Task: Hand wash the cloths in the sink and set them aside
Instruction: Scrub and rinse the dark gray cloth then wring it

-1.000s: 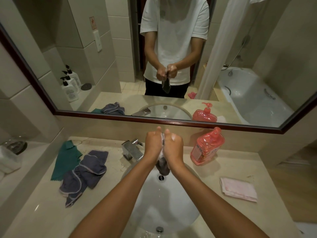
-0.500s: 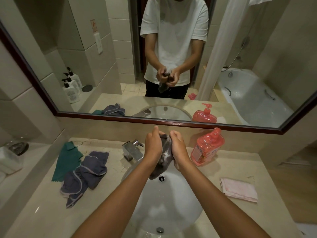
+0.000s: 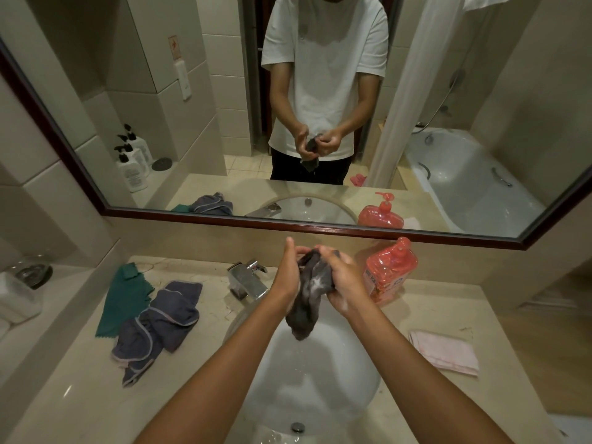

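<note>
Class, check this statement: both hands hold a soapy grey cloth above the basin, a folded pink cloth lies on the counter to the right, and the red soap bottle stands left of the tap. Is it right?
One detail is wrong. The head view shows the red soap bottle standing right of the tap, not left. The rest holds: left hand and right hand hold the soapy grey cloth above the basin, and the pink cloth lies right.

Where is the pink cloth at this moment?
Head view: the pink cloth lies folded on the counter, right of the sink, nearer the camera than the red soap bottle.

Beige tiled walls [image 3: 28, 129], a dark-framed mirror [image 3: 320, 227] reflecting a white bathtub [image 3: 464, 184], and a marble counter [image 3: 432, 299].
</note>
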### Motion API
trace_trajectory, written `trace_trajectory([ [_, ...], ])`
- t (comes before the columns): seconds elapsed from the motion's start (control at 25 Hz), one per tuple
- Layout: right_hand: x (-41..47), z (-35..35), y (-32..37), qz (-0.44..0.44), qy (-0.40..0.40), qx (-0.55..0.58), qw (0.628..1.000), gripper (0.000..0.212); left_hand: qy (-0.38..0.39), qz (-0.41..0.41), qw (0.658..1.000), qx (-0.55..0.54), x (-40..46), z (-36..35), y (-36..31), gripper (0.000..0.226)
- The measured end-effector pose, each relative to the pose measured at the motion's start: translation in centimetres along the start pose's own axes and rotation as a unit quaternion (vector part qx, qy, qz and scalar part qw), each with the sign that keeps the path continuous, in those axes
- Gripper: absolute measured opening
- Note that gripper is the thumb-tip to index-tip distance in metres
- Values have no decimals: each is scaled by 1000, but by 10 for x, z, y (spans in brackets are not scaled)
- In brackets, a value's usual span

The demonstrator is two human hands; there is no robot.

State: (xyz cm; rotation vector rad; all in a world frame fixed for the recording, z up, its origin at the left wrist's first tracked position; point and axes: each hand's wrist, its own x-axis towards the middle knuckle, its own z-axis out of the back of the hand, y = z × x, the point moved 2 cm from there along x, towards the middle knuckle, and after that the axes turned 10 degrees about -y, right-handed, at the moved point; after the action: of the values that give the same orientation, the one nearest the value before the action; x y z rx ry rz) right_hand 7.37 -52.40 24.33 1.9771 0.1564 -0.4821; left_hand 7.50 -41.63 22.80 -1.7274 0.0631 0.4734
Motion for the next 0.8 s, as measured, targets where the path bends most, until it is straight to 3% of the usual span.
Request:
trace_trajectory([
  [0.12,12,3,9,20,-52,119,991,15,58,1,998,14,-9,-2,16,67],
  [0.24,19,7,15,41,-89,156,983,15,44,-39,998,38,-10,1,32,48],
  [0.32,20,14,15,68,-103,100,987,20,-8,-30,999,-19,-10,5,36,37],
  [0.48,9,14,-3,146,-94,-134,976,26,-97,7,989,-113,0,2,14,31],
  [0.68,1,-11,-16,229,-128,-290,921,43,-101,-35,994,3,0,-16,-4,51],
  [0.8,9,-18,-9,214,-178,-303,912,47,-107,-73,990,59,-4,-21,-4,53],
])
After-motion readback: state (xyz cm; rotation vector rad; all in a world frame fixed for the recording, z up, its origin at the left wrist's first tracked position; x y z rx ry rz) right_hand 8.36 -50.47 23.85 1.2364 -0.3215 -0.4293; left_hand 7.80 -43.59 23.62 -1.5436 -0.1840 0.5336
